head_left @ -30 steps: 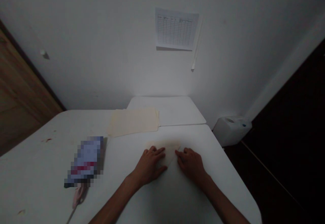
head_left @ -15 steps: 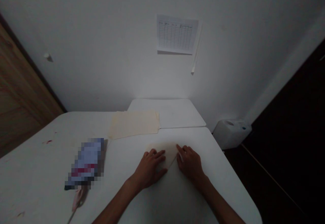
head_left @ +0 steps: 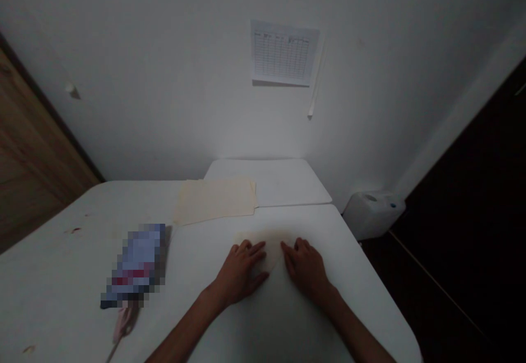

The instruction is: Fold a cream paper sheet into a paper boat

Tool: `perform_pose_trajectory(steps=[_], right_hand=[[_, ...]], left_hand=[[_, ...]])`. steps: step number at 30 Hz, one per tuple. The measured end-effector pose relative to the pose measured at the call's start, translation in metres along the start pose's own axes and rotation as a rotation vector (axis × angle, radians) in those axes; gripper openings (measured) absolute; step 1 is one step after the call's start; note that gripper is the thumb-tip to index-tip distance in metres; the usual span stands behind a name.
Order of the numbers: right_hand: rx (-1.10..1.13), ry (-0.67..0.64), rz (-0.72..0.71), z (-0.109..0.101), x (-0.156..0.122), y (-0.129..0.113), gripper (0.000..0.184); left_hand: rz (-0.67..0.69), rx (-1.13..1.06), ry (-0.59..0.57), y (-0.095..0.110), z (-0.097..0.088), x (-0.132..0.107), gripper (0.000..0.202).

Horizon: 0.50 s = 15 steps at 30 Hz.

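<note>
Two bare hands lie on one cream paper sheet [head_left: 263, 242], which sits near the front of a white worktop [head_left: 69, 275]. The left hand [head_left: 242, 272] is open and flat, palm down, with its fingers spread over the left part of the sheet. The right hand [head_left: 306, 270] is open too, palm down, its fingertips [head_left: 287, 253] at the sheet's right side. Neither hand is clenched or gripping; both simply rest there, with a narrow gap between them. The sheet's lower corner points toward the person, between the hands.

Beyond the cream paper sheet lies a second cream sheet [head_left: 216, 201], larger and flat, making two sheets in all. To the left of the first sheet is one packet [head_left: 137, 261], too blurred to read, with blue and red areas. One pink item [head_left: 125, 322] with a thin pale stem [head_left: 113, 352] pokes out from under its near end. Small reddish marks [head_left: 72, 231] dot the worktop further left.

Past the second sheet, one white panel [head_left: 267, 179] adjoins the worktop's far edge. On the wall [head_left: 164, 78] above hangs one printed grid chart [head_left: 283, 53], with one pale strip [head_left: 316, 78] just beside it. To the right stands one white plastic container [head_left: 372, 215].
</note>
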State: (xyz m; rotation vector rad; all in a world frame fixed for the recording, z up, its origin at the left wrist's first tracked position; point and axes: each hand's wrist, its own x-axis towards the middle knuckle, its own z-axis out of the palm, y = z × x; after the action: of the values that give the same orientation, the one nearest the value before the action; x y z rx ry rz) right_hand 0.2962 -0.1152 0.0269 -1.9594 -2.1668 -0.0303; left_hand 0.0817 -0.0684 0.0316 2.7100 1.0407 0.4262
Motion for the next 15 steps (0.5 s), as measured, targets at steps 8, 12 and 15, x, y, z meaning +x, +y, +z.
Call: perform_pose_trajectory(steps=[8,12,15], right_hand=[[-0.054,0.065,0.104,-0.004,0.015,0.015,0.032],[-0.065,0.143,0.053,-0.013,0.031,0.008,0.029],[-0.014,0.137,-0.114,-0.014,0.041,0.002,0.019]], left_hand=[[0.03,-0.045,0.049,-0.006,0.001,0.004,0.024],[0.059,-0.105,0.061,-0.014,0.002,0.011,0.027],[0.07,-0.124,0.05,-0.017,0.003,0.014,0.027]])
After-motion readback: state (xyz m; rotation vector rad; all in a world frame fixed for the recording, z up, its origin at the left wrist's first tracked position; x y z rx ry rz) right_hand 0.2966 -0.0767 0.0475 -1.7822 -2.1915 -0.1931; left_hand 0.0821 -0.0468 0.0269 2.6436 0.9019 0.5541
